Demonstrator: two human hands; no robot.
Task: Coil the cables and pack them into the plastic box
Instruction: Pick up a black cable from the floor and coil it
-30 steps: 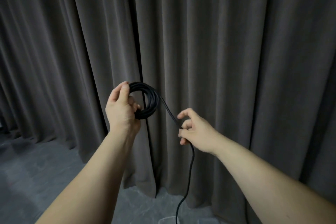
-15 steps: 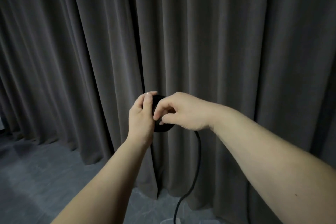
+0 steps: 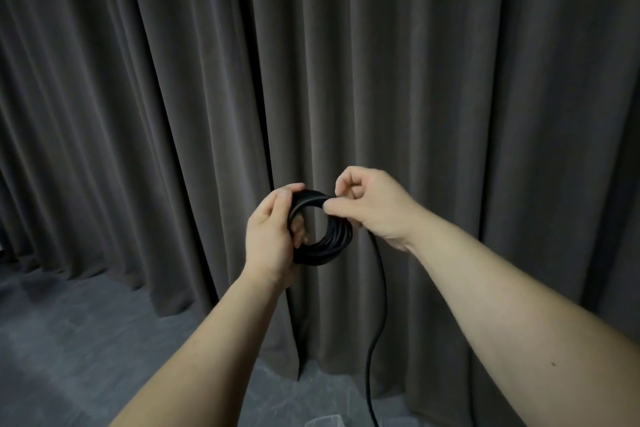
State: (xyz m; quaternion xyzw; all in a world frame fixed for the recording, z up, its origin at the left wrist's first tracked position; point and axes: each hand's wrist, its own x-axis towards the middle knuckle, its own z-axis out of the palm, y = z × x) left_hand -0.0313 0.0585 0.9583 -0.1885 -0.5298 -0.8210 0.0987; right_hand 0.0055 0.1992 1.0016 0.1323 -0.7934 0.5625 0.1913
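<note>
Head view: two bare forearms raised in front of a dark grey-brown pleated curtain hanging to a grey stone-patterned floor. Held up between the hands, at about the middle of the picture, a round coil of black rubber-sheathed cable, several loops thick, standing roughly on edge with its opening facing the camera. Left hand clasped round the left side of the coil, thumb over the top outer edge, fingers curled through the opening from behind. Right hand closed at the upper right of the coil, thumb and curled forefinger pinching a strand against the top of the loops; other fingers tucked into the palm. From under the right hand, a loose tail of the same cable dropping away, curving gently down and left, then running straight to the bottom edge of the picture. At the very bottom edge, just left of that tail, a pale translucent rim of a plastic container, mostly cut off; too little showing to tell its shape or contents. Coil well above it, in the air, touching only the two hands.
</note>
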